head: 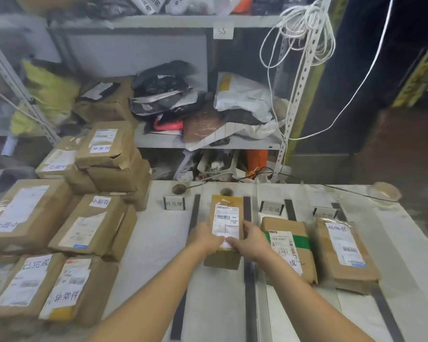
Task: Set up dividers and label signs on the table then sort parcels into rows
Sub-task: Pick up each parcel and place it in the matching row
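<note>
Sorting under way; setup complete.
I grip one parcel [226,233] with left hand [204,236] and right hand [251,239]; two parcels [289,248] lie rightward, unsorted stack [67,218] leftward.

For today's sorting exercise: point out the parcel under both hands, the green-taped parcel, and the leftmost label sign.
parcel under both hands [226,215], head view, white shipping label.
green-taped parcel [299,240], head view, green tape.
leftmost label sign [174,203], head view, sign face.

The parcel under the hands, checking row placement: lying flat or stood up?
Lying flat: the parcel rests label-up on the table, both hands on it.
</note>
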